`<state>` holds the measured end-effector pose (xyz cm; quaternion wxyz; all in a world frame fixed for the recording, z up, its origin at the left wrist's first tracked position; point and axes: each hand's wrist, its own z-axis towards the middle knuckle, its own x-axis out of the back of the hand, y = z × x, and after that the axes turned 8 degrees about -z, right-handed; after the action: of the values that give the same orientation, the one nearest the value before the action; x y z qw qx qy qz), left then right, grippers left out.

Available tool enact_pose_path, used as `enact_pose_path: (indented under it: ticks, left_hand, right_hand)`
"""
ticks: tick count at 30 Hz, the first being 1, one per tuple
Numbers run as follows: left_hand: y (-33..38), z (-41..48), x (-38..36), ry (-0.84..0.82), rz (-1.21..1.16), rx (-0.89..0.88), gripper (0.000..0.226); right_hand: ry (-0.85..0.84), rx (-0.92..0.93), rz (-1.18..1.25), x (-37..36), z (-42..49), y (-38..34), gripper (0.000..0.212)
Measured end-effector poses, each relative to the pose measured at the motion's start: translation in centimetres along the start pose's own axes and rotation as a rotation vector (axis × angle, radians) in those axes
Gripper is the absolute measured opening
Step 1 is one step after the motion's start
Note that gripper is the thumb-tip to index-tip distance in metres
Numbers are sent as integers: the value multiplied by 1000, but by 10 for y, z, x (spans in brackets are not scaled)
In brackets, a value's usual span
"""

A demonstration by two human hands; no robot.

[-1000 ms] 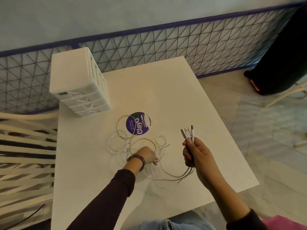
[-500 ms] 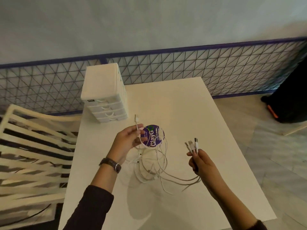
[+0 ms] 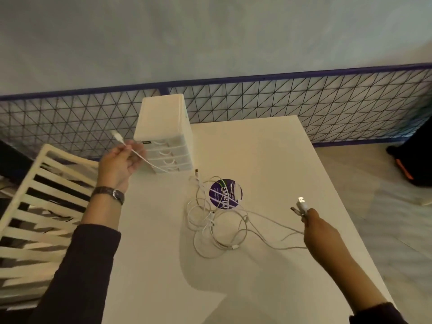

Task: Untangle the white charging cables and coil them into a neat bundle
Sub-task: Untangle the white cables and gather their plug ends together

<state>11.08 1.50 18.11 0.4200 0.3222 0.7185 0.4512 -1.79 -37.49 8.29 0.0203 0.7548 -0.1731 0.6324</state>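
A loose tangle of white charging cables lies in overlapping loops on the white table, partly across a round purple sticker. My left hand is raised at the left, pinching one cable just below its white plug; that cable slants down to the right toward the tangle. My right hand is at the right, closed on a bunch of plug ends that stick up from my fingers, with cables trailing back to the tangle.
A small white drawer unit stands at the table's far left, right behind my left hand. A white slatted chair is to the left. A wire mesh fence runs behind the table. A dark object sits on the floor at right.
My left hand has lifted one cable end out of the tangle and pulled it up and to the left. My right hand has moved right with the plugs, stretching the cables.
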Motion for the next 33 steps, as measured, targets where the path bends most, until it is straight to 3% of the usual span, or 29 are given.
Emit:
enact_pose_path:
  ticks: [5,8,10,14,17,21,28,33]
  left_hand:
    - [15,16,27,239,-70,-135,16]
    - [23,12,25,296,-48,-247,17]
    - [17,4,12,216,-12,-238,14]
    - [-24,-25,-23,-55,133,-46,9]
    - [-62,-58,-47,-154,259,20,7]
    - [-97,-103,-71,-217,227,149,8]
    - [-115,-153,-87,-248,204,188,9]
    - [-115,-155,-85,-234,184,179,12]
  right_hand:
    - [96,-140,-93,-3,10,34,10]
    - [157,-148,-66,-5,16,41,13]
    - [153,-112,61,-2,19,35,14]
    - [31,6,516,14,13,-6,17]
    - [-17,75,800,24,0,-41,19]
    - [-112,115,1131,29,-17,-74,19]
    - [-230,95,1420,17,-30,-106,10]
    - [-247,89,1449,21,-30,-111,18]
